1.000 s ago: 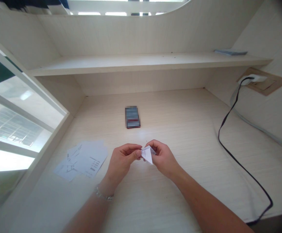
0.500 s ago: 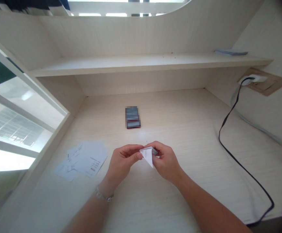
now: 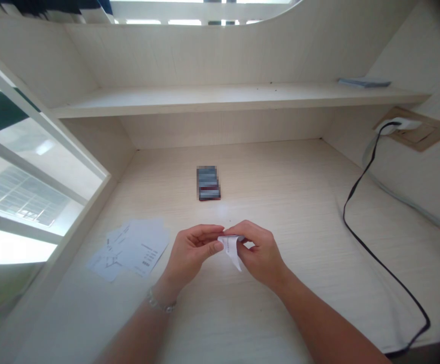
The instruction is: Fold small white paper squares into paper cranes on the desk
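1. Fingers first: the left hand (image 3: 191,250) has its thumb and forefinger closed down tight on the top left corner of a small white paper slip (image 3: 232,248). The right hand (image 3: 259,253) pinches the same top edge from the other side, its fingers (image 3: 247,233) curled over it. Nothing is loose; both hands have hold of it.
2. The slip sits right between the two sets of fingertips, lifted just off the bench (image 3: 299,212), about mid-width and closer to the near edge than the back one. It looks folded. It's wide at the pinched top and tapers to a point that hangs down toward the near edge, leaning a bit right. So the long axis runs back-to-front, and the free tip lies against the right hand's side. Both hands are equally close, both touching.
3. There's faint grey print on the slip, too small to read.
4. There's a thin bracelet (image 3: 159,303) on the left wrist.
5. Further out, a few loose printed sheets (image 3: 132,248) overlap toward the left edge. There's barcode-ish marking on them, not legible.
6. A dark flat item (image 3: 208,183) lies toward the back, well apart from the hands. Its face is blurred out, so no brand to give.
7. A black cable (image 3: 359,237) snakes along the right side up to a wall socket (image 3: 417,132).
8. The shelf (image 3: 223,96) above carries something flat and grey-blue (image 3: 363,82) at its right end.
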Demonstrator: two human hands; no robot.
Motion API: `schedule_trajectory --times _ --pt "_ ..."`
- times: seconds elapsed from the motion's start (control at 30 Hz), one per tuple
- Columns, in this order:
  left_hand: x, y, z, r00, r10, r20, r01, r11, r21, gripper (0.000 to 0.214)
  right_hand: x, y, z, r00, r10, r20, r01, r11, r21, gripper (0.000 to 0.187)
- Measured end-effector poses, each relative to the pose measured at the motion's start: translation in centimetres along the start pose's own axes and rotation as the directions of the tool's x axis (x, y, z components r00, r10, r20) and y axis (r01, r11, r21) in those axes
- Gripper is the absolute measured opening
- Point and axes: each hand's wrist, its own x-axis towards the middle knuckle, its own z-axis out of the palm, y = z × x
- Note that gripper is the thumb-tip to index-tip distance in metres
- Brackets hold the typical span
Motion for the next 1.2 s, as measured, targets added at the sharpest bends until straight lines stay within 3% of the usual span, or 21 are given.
schedule_trajectory --times 0.47,0.6,0.9,1.07,1.2 --pt "0.02 0.11 0.08 0.999 0.012 -0.042 -0.010 0.999 0.049 0.026 -0.30 0.05 0.62 0.997 0.078 0.006 -0.078 0.997 -0.017 0.010" --pt "-0.04 0.10 0.17 1.000 0.004 -0.013 -0.003 0.998 0.067 0.023 -0.21 -0.03 0.56 0.989 0.146 -0.003 -0.146 0.987 -0.063 0.016" --pt "0.06 0.27 0.03 1.000 0.014 -0.005 -0.014 0.996 0.087 0.019 0.23 -0.50 0.33 0.988 0.152 0.006 -0.152 0.988 0.037 0.020" --pt "0.05 0.10 -0.05 1.000 0.005 0.000 -0.005 0.996 0.095 0.016 0.21 -0.21 0.39 0.987 0.158 0.021 -0.159 0.984 0.084 0.003" --pt "0.05 0.03 -0.02 1.000 0.019 0.005 -0.019 0.992 0.122 0.015 0.12 0.17 0.44 0.978 0.205 0.029 -0.207 0.962 0.180 0.009"
